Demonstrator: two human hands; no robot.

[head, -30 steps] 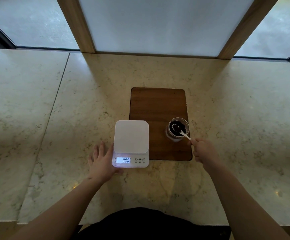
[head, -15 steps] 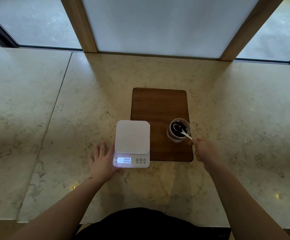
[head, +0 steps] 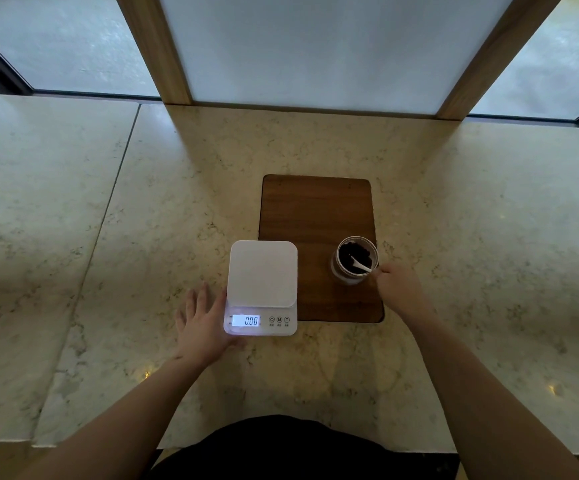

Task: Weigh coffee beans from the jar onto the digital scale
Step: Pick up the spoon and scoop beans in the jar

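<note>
A white digital scale [head: 262,271] sits on the marble counter, its lit display reading 0.00 and its platform bare. To its right an open glass jar [head: 354,260] of dark coffee beans stands on a wooden board [head: 315,209]. A white spoon [head: 360,265] dips into the beans. My right hand [head: 398,289] is closed around the spoon's handle at the jar's near right rim. Flat on the counter, fingers spread, my left hand [head: 205,323] rests against the scale's left front corner.
The marble counter [head: 108,271] stretches wide on both sides, with a seam running down its left part. Two slanted wooden posts [head: 153,46] and window panes rise behind the counter's far edge. The near counter edge lies just before my body.
The spoon tip has sunk a little deeper into the beans and my right hand has shifted slightly toward the jar. The left hand and scale stay put.
</note>
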